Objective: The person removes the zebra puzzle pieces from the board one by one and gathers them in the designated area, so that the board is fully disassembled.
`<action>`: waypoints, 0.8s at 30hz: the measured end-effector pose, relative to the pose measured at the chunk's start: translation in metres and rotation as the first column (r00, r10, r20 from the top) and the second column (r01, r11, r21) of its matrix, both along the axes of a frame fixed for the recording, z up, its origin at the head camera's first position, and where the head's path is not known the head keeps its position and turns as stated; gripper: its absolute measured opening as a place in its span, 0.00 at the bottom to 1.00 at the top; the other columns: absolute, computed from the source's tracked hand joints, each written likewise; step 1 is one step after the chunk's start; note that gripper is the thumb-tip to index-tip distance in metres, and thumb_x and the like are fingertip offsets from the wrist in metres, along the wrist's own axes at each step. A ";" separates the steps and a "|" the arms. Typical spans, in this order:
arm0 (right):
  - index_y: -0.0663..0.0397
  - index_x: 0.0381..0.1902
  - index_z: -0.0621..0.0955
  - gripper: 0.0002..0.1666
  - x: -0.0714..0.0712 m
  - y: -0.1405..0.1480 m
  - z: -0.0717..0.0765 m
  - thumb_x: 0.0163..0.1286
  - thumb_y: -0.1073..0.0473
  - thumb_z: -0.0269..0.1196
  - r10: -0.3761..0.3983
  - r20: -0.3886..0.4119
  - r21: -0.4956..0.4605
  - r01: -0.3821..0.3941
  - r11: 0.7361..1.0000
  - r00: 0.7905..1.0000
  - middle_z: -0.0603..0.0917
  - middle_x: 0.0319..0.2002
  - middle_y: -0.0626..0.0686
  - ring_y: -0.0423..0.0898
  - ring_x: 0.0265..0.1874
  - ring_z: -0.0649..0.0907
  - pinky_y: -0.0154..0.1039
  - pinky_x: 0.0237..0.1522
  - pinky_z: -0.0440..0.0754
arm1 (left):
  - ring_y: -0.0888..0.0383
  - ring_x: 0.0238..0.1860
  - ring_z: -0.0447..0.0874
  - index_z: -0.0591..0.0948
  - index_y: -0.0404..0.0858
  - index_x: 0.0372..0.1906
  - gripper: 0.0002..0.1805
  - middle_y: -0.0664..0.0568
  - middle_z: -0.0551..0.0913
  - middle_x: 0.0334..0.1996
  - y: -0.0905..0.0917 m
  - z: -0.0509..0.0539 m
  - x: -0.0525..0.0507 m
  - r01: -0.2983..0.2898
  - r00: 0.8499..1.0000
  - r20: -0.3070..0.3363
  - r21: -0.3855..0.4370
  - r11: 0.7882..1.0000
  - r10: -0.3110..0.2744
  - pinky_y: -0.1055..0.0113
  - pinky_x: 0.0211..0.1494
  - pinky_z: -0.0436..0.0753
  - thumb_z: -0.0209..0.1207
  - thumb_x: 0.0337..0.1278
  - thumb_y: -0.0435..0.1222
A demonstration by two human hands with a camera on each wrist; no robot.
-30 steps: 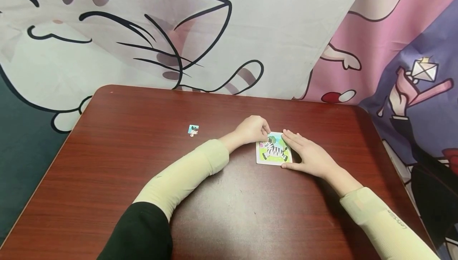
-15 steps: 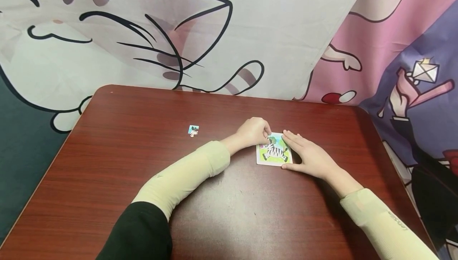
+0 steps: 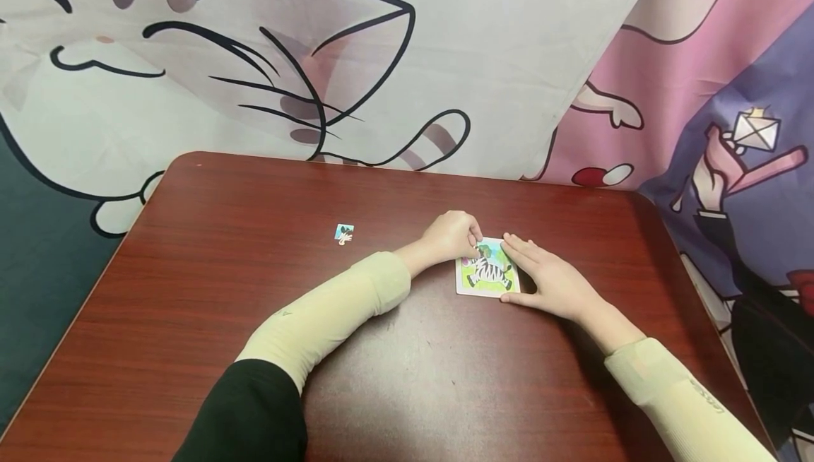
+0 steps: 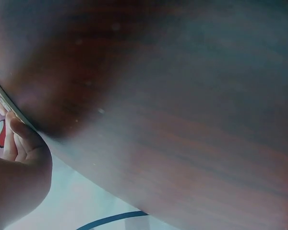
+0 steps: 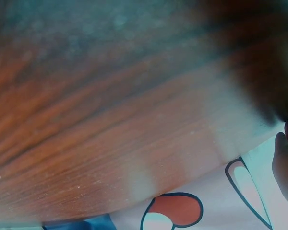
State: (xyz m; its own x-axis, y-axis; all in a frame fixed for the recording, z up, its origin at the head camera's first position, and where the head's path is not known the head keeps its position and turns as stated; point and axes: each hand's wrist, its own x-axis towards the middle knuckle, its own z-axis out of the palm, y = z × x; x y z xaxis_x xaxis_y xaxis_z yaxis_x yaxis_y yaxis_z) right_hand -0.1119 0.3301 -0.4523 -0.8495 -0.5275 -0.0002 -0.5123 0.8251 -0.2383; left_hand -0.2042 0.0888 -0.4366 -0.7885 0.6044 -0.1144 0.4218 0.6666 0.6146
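A small square zebra jigsaw puzzle [image 3: 488,275] with a white border lies flat on the table. At its upper left corner my left hand [image 3: 450,236] has curled fingers, thumb and forefinger pinching what looks like a puzzle piece, mostly hidden by the fingers. In the left wrist view, the left hand [image 4: 26,148] shows at the edge beside the puzzle's thin side. My right hand [image 3: 553,277] rests along the puzzle's right side, fingers straight at the top corner and thumb at the bottom one. Apart to the left lies a loose puzzle piece [image 3: 345,234] with a zebra's head on blue.
The red-brown wooden table [image 3: 394,391] has rounded far corners. Behind it hangs a white cloth [image 3: 509,59] with a cartoon cat, beside a pink and purple patterned cloth [image 3: 674,80]. A dark object [image 3: 769,356] stands past the right edge.
Both hands stay at the puzzle, with only slight shifts of the left fingers near its corner. The loose piece lies where it was; the head view has tilted a little.
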 end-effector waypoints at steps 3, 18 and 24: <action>0.58 0.81 0.66 0.60 0.000 0.000 -0.001 0.62 0.37 0.77 0.004 -0.008 0.001 -0.004 1.000 1.000 0.67 0.81 0.60 0.60 0.79 0.70 0.59 0.79 0.66 | 0.65 0.36 0.85 0.90 0.41 0.44 0.11 0.57 0.91 0.34 0.000 0.000 0.001 0.004 1.000 -0.008 -0.006 1.000 -0.004 0.73 0.45 0.79 0.77 0.57 0.38; 0.58 0.82 0.65 0.59 0.000 0.000 0.000 0.62 0.38 0.77 0.006 0.000 0.005 -0.006 1.000 1.000 0.66 0.82 0.60 0.60 0.80 0.69 0.56 0.81 0.64 | 0.61 0.41 0.82 0.88 0.42 0.43 0.12 0.55 0.87 0.39 0.000 0.002 0.001 0.040 0.996 -0.075 -0.022 0.999 -0.042 0.70 0.48 0.79 0.77 0.57 0.39; 0.59 0.82 0.65 0.60 0.000 -0.001 0.000 0.62 0.38 0.77 0.007 0.002 0.005 -0.007 1.000 1.000 0.66 0.82 0.60 0.60 0.80 0.69 0.58 0.81 0.64 | 0.62 0.40 0.84 0.88 0.42 0.41 0.06 0.54 0.89 0.39 0.001 0.002 0.001 0.034 0.996 -0.087 -0.002 0.999 -0.034 0.73 0.46 0.80 0.73 0.63 0.37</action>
State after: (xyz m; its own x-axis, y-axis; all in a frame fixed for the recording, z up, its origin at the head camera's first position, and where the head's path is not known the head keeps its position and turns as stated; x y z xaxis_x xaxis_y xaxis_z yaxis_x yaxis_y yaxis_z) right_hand -0.1121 0.3288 -0.4525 -0.8458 -0.5335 -0.0049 -0.5175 0.8227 -0.2355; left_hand -0.2033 0.0903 -0.4343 -0.7743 0.6311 -0.0463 0.4963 0.6511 0.5743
